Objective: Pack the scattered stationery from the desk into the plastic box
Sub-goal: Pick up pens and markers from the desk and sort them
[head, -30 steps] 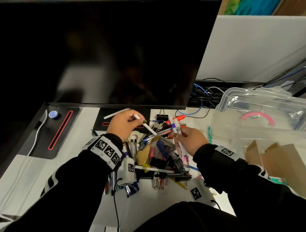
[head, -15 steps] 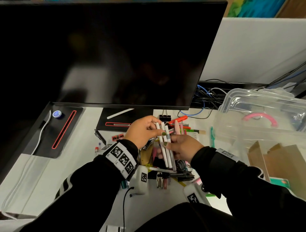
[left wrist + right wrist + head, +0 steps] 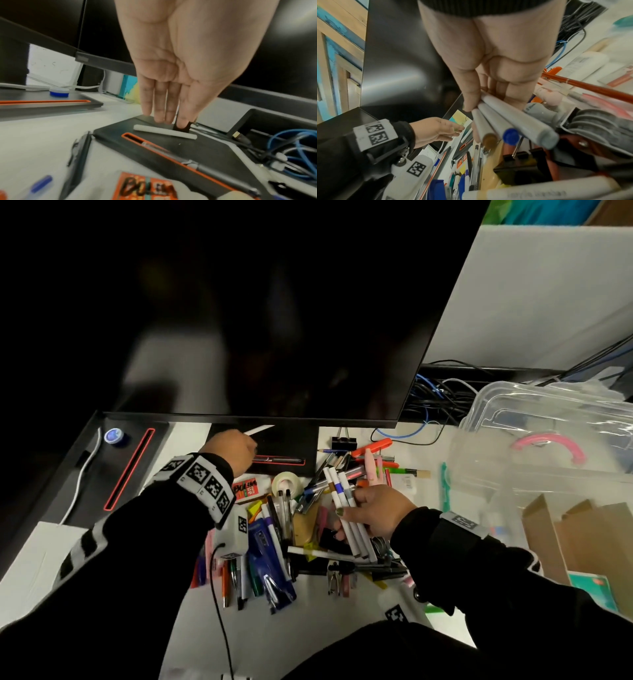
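Note:
My right hand (image 3: 356, 508) grips a bundle of three white markers (image 3: 344, 501) above the stationery pile (image 3: 281, 529) in the middle of the desk. The right wrist view shows thumb and fingers wrapped round the markers (image 3: 505, 121). My left hand (image 3: 251, 445) reaches to the black monitor base (image 3: 291, 443), where one white marker (image 3: 260, 429) lies. In the left wrist view its fingers (image 3: 159, 108) are straight, tips just behind that white marker (image 3: 164, 132), holding nothing. The clear plastic box (image 3: 479, 474) with a pink handle (image 3: 548, 445) stands open at the right.
A large dark monitor (image 3: 274, 320) overhangs the back of the desk. A black dock with a red slot (image 3: 130, 470) sits at the left. Tangled cables (image 3: 435, 402) lie behind the box, and brown cardboard (image 3: 582, 535) stands right of my right arm.
My left hand passed its marker into the right hand's bundle, then moved back and left to the monitor base. The right hand now holds three markers.

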Demonstrator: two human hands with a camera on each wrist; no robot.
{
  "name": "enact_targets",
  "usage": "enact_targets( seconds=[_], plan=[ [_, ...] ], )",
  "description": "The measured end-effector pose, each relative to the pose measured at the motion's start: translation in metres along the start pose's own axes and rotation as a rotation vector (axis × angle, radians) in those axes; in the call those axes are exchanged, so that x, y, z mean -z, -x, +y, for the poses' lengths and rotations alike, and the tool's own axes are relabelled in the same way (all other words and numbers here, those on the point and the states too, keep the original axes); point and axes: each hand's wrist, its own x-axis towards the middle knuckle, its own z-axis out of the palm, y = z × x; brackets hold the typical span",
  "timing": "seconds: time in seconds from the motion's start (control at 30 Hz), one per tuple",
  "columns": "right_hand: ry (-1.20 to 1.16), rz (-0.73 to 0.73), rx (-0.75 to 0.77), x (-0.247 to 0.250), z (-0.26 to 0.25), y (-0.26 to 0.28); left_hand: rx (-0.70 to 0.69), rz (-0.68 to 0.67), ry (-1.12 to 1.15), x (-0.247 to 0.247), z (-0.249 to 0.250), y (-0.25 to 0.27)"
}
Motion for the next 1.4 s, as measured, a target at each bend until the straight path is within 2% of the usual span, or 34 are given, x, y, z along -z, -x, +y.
enact_targets(
  seconds=[0.23,0.37,0.5,0.7,0.83,1.07,1.2,1.4],
  plan=[
    [0.174,0.072,0.029,-0.001,0.000,-0.007,0.062,-0.117,0.046,-0.031,-0.016,-0.045],
    [0.194,0.088,0.008,0.003,0.001,-0.008,0.100,-0.088,0.068,-0.038,-0.021,-0.060],
    [0.237,0.103,0.011,0.004,0.002,-0.008,0.087,-0.023,-0.055,-0.037,-0.018,-0.060],
    [0.221,0.117,-0.006,0.003,0.005,-0.010,0.075,-0.095,-0.171,-0.037,-0.014,-0.054],
    [0.216,0.135,-0.023,0.007,0.017,-0.015,0.003,-0.136,-0.164,-0.028,-0.012,-0.046],
    [0.136,0.189,-0.012,0.009,0.018,-0.005,-0.105,-0.141,0.048,0.002,-0.001,-0.015],
    [0.064,0.182,0.018,0.007,0.009,0.012,-0.181,-0.129,0.301,0.025,0.030,0.015],
    [-0.312,0.141,0.065,0.017,0.004,0.033,-0.344,-0.249,0.609,0.027,0.083,0.062]
  ],
)
